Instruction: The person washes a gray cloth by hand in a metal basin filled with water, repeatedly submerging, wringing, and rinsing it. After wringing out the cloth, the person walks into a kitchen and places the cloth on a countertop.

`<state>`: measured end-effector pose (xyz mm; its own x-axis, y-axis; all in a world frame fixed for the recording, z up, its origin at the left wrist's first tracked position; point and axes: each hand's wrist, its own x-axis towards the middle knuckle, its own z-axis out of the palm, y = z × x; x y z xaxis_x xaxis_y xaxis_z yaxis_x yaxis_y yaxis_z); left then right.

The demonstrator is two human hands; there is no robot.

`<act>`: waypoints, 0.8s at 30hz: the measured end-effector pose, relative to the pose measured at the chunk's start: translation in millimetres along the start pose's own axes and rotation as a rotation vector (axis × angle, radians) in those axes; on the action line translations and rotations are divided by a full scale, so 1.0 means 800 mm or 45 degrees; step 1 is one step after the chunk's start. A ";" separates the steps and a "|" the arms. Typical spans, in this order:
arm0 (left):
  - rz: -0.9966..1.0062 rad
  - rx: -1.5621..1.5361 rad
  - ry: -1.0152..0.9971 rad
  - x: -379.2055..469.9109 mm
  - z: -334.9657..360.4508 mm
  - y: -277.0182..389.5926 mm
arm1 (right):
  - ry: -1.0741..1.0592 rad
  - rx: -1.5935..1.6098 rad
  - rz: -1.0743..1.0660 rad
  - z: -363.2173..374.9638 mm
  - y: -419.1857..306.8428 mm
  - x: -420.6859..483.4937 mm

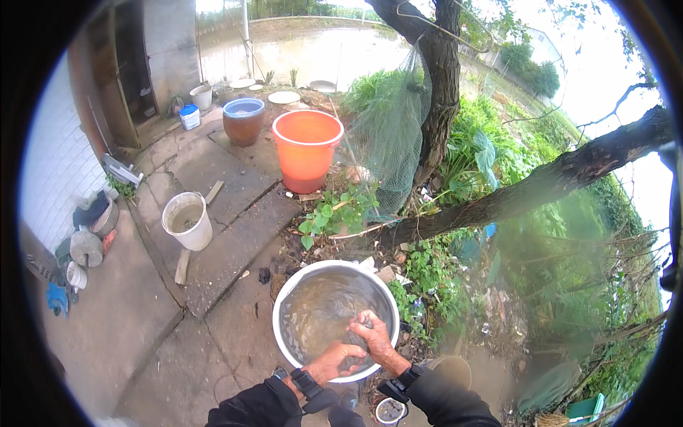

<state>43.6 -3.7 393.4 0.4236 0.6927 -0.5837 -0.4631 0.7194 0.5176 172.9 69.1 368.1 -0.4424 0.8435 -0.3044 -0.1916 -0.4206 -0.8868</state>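
Observation:
A wide metal basin (315, 299) with murky, rippling water stands on the ground before me. Over its lower right part, both my hands grip one wet, dark grey bundle (356, 340), perhaps cloth or mesh; its exact kind cannot be told. My left hand (337, 358) holds the lower end, thumb on top. My right hand (375, 335) closes its fingers round the upper end. Both wrists wear black straps, below which dark sleeves begin.
A white bucket of murky water (204, 229) stands left on concrete slabs. Beyond are an orange tub (307, 155) and a brown glazed pot (244, 125). Green netting (395, 144) hangs by a tree trunk (445, 80). A small white container (391, 411) sits by my feet.

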 end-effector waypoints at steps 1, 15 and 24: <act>-0.047 0.059 0.025 0.006 -0.006 0.001 | 0.017 0.014 -0.008 0.000 0.007 0.003; 0.208 0.475 0.416 0.077 -0.053 -0.045 | 0.184 -0.192 -0.007 -0.013 0.066 0.051; 0.426 1.371 0.881 0.130 -0.060 -0.084 | 0.578 -0.055 -0.024 -0.036 0.099 0.061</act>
<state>81.7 17.4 267.8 -0.2202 0.9057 -0.3622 0.5149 0.4233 0.7455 161.7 86.7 273.3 -0.0085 0.9160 -0.4010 -0.1554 -0.3974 -0.9044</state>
